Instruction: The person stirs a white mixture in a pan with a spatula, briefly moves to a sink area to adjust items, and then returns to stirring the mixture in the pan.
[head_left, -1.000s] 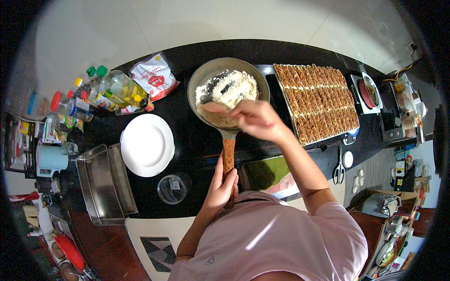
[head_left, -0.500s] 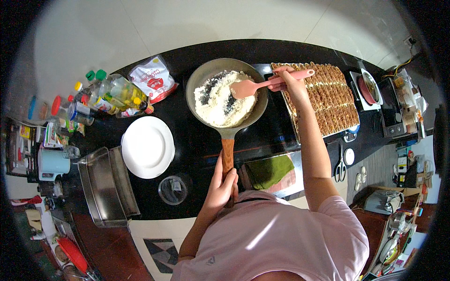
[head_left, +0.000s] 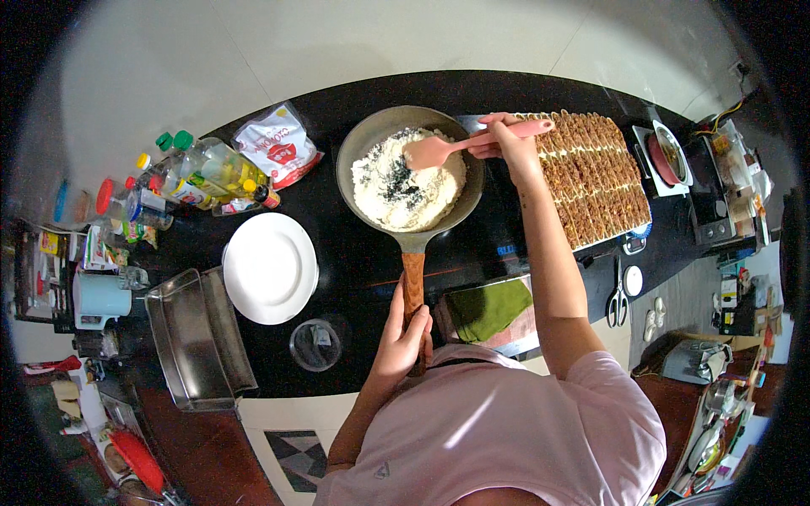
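Note:
A frying pan (head_left: 475,173) stands on the black cooktop, with white flour-like powder (head_left: 380,198) spread inside it. Bare dark patches of the pan's bottom show through the powder near the middle. My left hand (head_left: 403,341) is wrapped round the pan's wooden handle (head_left: 413,282), close to my body. In my right hand (head_left: 509,145) is the handle of a pink spatula (head_left: 432,153), held from above. The spatula's blade rests in the powder, right of the pan's middle.
Right of the pan lies a tray of brown, nut-like pieces in rows (head_left: 591,181). A white plate (head_left: 270,268), a metal sink (head_left: 194,346), a clear plastic container (head_left: 316,344), bottles (head_left: 215,169) and a plastic bag (head_left: 277,145) are on the left. Scissors (head_left: 618,295) and a green cloth (head_left: 494,310) lie to the right.
The spatula has moved a little to the left through the powder, with my right hand following. The dark bare patch in the powder has changed shape. My left hand still grips the handle.

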A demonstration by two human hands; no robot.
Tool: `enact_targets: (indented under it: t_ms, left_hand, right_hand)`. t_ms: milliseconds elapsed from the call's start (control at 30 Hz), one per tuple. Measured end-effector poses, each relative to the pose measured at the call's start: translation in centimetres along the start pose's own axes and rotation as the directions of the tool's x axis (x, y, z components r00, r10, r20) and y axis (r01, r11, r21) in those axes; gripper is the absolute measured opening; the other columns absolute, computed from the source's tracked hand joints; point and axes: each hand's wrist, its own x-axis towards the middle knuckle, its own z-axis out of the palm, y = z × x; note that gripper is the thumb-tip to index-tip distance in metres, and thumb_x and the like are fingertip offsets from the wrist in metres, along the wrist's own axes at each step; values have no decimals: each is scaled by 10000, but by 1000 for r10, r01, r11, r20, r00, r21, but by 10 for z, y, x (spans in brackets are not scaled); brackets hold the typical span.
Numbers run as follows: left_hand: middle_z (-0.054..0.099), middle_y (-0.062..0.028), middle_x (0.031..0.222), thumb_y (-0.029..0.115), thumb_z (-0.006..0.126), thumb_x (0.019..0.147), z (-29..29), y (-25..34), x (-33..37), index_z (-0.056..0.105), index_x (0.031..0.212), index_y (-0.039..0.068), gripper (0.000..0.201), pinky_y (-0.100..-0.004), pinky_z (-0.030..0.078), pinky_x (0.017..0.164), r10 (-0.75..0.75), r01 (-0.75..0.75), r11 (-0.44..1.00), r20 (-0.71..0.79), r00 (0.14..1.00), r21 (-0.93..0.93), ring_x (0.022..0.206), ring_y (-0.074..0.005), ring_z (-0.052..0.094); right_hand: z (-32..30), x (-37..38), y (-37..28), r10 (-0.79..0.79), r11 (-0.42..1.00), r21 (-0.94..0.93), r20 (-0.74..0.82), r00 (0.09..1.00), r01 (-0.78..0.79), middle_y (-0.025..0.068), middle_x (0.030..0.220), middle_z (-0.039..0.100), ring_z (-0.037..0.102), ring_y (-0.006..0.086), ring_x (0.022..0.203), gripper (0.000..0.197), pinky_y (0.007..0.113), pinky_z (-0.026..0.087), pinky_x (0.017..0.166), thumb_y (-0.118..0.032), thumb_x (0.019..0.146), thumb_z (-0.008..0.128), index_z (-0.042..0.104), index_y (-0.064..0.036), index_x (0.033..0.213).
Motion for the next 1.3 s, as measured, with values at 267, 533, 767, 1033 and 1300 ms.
enact_targets:
  t_ms: [267,533,767,1033,1300]
  left_hand:
    - [477,-37,770,111,446,960,4,14,-5,112,1482,189,624,-227,403,457,-126,123,988,-27,992,-91,541,-90,454]
    - [480,-31,757,104,429,964,3,9,0,123,1481,181,605,-219,395,466,-27,28,999,-19,999,30,550,-81,446]
    - [442,-17,761,80,439,961,5,22,-5,72,1487,168,647,-211,390,471,-99,99,992,6,995,-83,543,-66,415]
    - [442,-27,756,87,436,962,3,15,-3,63,1486,167,648,-211,392,452,-70,72,992,26,997,-106,519,-74,419]
    - [453,-35,748,107,448,959,3,11,-3,91,1483,216,643,-243,402,432,-68,70,989,21,997,-133,503,-100,429]
  right_hand:
    - [58,-28,7,81,992,71,260,962,-103,143,818,653,668,207,646,224,298,557,585,-172,890,484,565,2,1006]
    - [6,-1,3,-52,999,-12,-80,995,51,177,884,645,672,242,741,232,328,574,654,-128,895,476,555,49,1023]
    - [8,-61,-11,-498,676,-588,80,863,445,122,751,660,664,222,675,99,306,525,629,-89,822,591,653,-14,841]
    - [49,-111,-9,-464,551,-614,338,819,565,137,741,622,634,295,666,63,344,514,614,-64,743,606,612,-19,786]
    - [28,-73,-2,-507,464,-690,306,806,554,119,753,638,644,239,676,91,320,507,610,-69,783,593,625,-7,842]
